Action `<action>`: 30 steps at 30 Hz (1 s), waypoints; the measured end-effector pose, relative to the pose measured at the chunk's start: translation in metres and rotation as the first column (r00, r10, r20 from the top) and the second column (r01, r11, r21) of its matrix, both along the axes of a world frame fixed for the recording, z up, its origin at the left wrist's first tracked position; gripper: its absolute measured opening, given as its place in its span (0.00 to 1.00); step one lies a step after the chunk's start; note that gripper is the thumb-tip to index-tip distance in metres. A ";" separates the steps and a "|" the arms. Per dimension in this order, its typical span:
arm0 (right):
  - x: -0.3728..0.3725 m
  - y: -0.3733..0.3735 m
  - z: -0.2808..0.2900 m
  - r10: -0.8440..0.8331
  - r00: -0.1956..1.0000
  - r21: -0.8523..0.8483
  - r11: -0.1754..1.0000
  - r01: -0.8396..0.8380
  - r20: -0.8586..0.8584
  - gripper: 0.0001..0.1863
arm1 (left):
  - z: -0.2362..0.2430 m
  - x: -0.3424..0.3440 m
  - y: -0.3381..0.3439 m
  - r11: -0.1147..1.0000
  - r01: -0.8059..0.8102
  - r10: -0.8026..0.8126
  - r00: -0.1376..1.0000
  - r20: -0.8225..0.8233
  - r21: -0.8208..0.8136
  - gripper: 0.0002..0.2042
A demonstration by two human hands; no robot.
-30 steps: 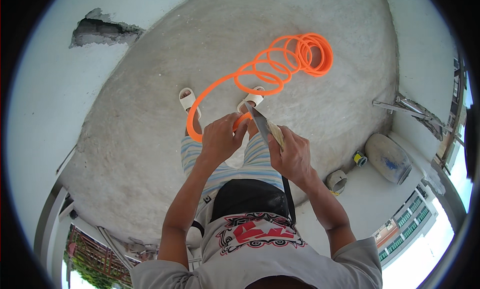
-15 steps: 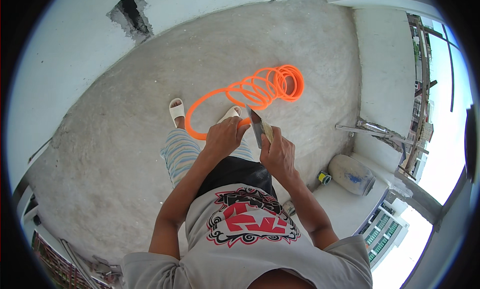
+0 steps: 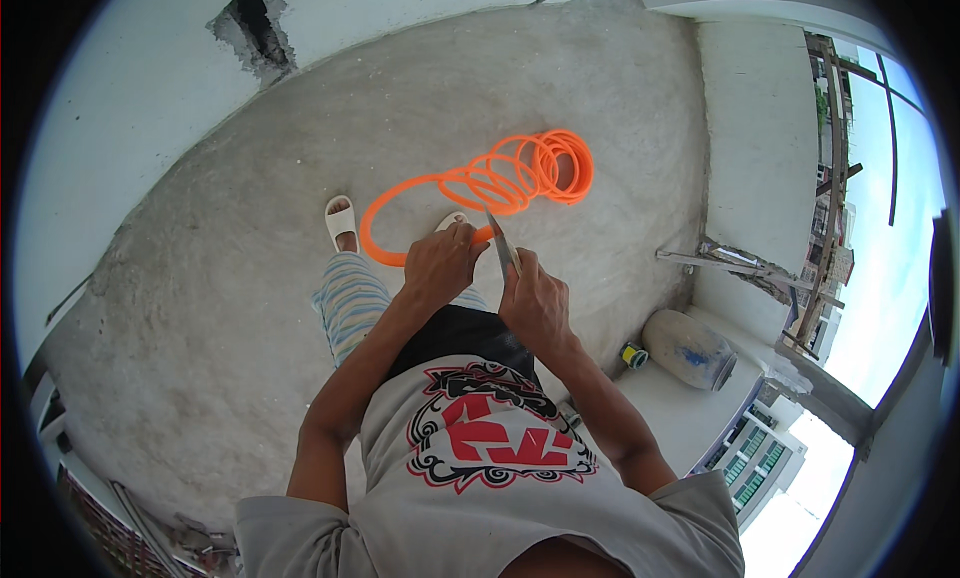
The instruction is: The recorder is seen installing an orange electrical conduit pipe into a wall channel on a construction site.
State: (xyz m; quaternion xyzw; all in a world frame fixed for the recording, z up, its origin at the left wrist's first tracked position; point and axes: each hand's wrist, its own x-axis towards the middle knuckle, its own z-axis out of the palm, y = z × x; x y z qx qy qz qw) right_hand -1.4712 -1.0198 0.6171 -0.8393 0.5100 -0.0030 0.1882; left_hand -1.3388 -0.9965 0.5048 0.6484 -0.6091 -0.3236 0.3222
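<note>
An orange hose (image 3: 370, 218) runs in loose loops from a coil on the floor up to my hands. My left hand (image 3: 438, 268) is closed round it close to its end, with a short piece sticking out past the thumb. In my right hand (image 3: 535, 296) is a knife (image 3: 498, 240), gripped by its pale handle, the blade pointing up and away from me. The blade stands at the short end of the hose; whether it touches or has cut in, I cannot tell.
Grey concrete floor (image 3: 250, 278) spreads round me. To the right lie a large pale barrel (image 3: 690, 348) and a small yellow-green can (image 3: 634, 356), near a wooden bar (image 3: 740, 268) at the low wall. A broken hole (image 3: 262, 33) gapes in the white wall at the far left.
The knife has turned so its blade shows narrower, and my right hand has shifted slightly. My left hand keeps its hold on the hose. The whole view has moved a little.
</note>
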 end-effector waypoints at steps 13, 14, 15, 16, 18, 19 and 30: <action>0.007 -0.012 0.005 0.014 0.997 0.048 0.999 -0.010 -0.070 0.08 | -0.007 -0.006 -0.002 0.998 -0.021 0.020 1.000 -0.017 -0.053 0.13; 0.008 -0.013 0.005 0.002 0.995 0.069 0.998 0.005 -0.095 0.08 | -0.007 -0.006 -0.002 0.999 -0.012 0.012 1.000 -0.021 -0.039 0.13; 0.009 -0.015 0.005 0.007 0.996 0.055 0.999 -0.002 -0.089 0.08 | -0.007 -0.006 -0.002 0.999 0.025 -0.026 0.999 -0.026 -0.027 0.13; 0.010 -0.017 0.005 0.022 0.994 0.054 0.998 -0.016 -0.103 0.08 | -0.007 -0.006 -0.002 0.998 0.066 -0.066 0.997 -0.031 -0.010 0.13; 0.013 -0.019 0.007 0.051 0.993 0.048 0.998 -0.046 -0.110 0.08 | -0.007 -0.006 -0.002 0.998 0.065 -0.066 0.997 -0.031 -0.027 0.14; 0.013 -0.020 0.008 0.022 0.994 0.053 0.998 -0.016 -0.105 0.08 | -0.008 -0.007 -0.002 0.996 0.085 -0.085 0.996 -0.019 -0.004 0.15; 0.018 -0.023 0.001 0.004 0.990 0.059 0.998 0.004 -0.138 0.11 | -0.014 -0.006 -0.011 1.000 0.003 -0.003 0.999 -0.054 -0.003 0.21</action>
